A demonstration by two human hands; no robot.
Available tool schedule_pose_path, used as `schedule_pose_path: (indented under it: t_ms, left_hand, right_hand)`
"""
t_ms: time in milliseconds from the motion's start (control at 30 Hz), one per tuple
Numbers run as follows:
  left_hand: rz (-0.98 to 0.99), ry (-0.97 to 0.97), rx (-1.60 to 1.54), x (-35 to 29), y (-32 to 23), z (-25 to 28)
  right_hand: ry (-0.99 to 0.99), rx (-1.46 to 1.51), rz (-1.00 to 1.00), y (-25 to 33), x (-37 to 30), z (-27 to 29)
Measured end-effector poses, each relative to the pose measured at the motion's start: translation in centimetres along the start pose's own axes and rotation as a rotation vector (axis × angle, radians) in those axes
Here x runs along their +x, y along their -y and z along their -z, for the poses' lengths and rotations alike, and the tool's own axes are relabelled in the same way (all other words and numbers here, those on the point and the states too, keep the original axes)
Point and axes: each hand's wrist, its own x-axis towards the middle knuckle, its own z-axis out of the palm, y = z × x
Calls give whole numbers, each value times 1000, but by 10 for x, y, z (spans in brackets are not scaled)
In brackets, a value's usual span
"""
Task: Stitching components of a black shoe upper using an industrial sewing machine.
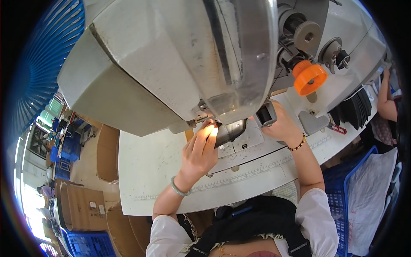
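Ruler strip (239, 172): printed scale along the tabletop's (145, 171) near edge; its figures are too small to read.
Left hand (200, 150): over the middle of the tabletop, pale bangle (180, 187) at the wrist; fingers bent and close together, tips at the dark piece's left end; whether they pinch it, I cannot tell.
Dark piece (232, 133): curved and glossy, under the sewing machine's (162, 64) head, in from the near edge.
Right hand (286, 124): just right of the dark piece, beaded bracelet (298, 143) at the wrist; its fingertips are hidden, so I cannot tell whether they are apart or clamped.
Blue basket (336, 197): off the near edge, toward the right; a white sheet (370, 199) with faint, unreadable reddish marks hangs at its side.
Black flat pieces (355, 109): fanned near the tabletop's right end, a red-handled tool (338, 128) just beside.
Cardboard box (83, 207): off the near left corner, two white labels (101, 209) on it, illegible; a blue crate (90, 244) is near.
Room: tan floor (87, 167) past the left edge, a blue fan (51, 55) beyond the far left; a co-worker's arm (386, 100) beyond the right end.
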Motion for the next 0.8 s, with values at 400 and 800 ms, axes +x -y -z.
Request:
schedule_pose_path:
  t_ms: [400,800]
  left_hand:
    - [5,-20,13,2,1,-1]
    - [-81,-245,-2,-13,12,-22]
  right_hand:
    - [-23,39,-44,3,5,5]
    - [21,28,-58,-5,3,3]
